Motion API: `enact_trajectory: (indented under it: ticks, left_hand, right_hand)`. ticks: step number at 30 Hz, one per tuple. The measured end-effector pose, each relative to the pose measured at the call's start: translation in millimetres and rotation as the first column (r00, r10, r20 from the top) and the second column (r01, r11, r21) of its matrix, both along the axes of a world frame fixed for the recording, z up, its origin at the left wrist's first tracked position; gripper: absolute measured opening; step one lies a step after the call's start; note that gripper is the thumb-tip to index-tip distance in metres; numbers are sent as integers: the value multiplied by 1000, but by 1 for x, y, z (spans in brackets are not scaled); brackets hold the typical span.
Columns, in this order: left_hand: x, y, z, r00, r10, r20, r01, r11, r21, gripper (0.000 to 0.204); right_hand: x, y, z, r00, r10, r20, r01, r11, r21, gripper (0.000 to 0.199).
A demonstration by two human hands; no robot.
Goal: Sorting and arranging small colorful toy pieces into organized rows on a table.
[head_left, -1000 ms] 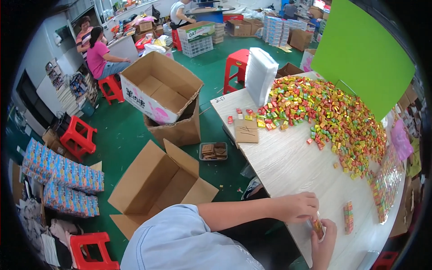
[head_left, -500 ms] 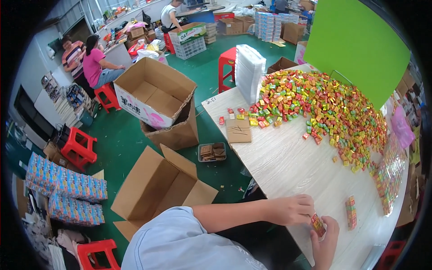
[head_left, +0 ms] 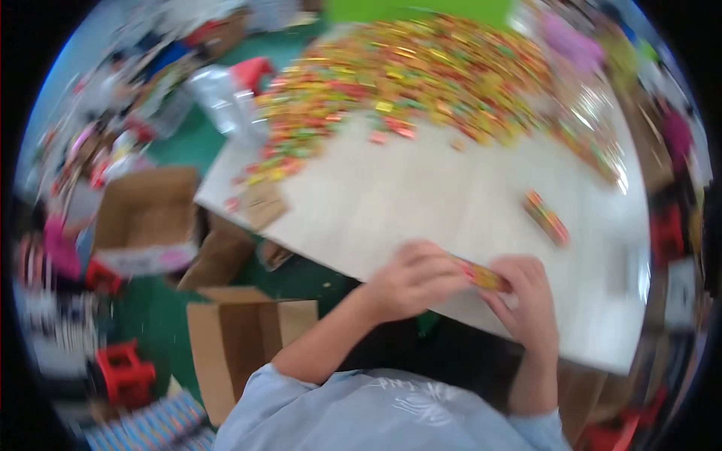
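Note:
Between my two hands, above the front edge of the white table (head_left: 353, 218), is a narrow pack of small wrapped candies (head_left: 487, 277) in red and yellow. My left hand (head_left: 421, 284) has its fingers closed at the pack's left end. The right end is pinched by the thumb and fingers of my right hand (head_left: 528, 295). A similar candy pack (head_left: 547, 218) lies on the table just beyond my right hand. Farther back spreads a large pile of loose wrapped candies (head_left: 429, 79) in yellow, red and green. Motion blurs the picture, hiding fine detail.
A brown cardboard piece (head_left: 265, 204) and a clear plastic bag (head_left: 590, 120) lie on the table. A white plastic stack (head_left: 229, 105) stands at its far left corner. Open cartons (head_left: 143, 214) and a red stool (head_left: 124, 376) are on the floor to my left.
My view has swung right, so the table now fills the middle. The candy pack remains between my hands and now lies more level, its left end at my left fingers.

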State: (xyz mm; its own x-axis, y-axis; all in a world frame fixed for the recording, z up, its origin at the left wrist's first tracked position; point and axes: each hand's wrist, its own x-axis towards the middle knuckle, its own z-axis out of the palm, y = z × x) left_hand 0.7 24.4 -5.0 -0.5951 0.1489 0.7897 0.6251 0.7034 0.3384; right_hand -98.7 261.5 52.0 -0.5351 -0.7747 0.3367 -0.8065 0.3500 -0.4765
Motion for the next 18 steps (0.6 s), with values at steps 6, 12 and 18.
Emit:
enact_trajectory:
  ticks: [6,12,18]
  left_hand:
    - [-4,1,-3,993,90,-70,-90,996,1,30]
    - [0,6,-12,992,82,-100,-85,996,-23,27]
    - [7,7,-8,975,219,-27,-215,971,106,42]
  right_hand:
    - [-8,-5,11,998,58,-32,-60,997,-48,43]
    - [-4,4,10,998,65,-22,-66,997,-42,41]
    - [-34,15,10,998,14,-59,-16,999,-28,37]
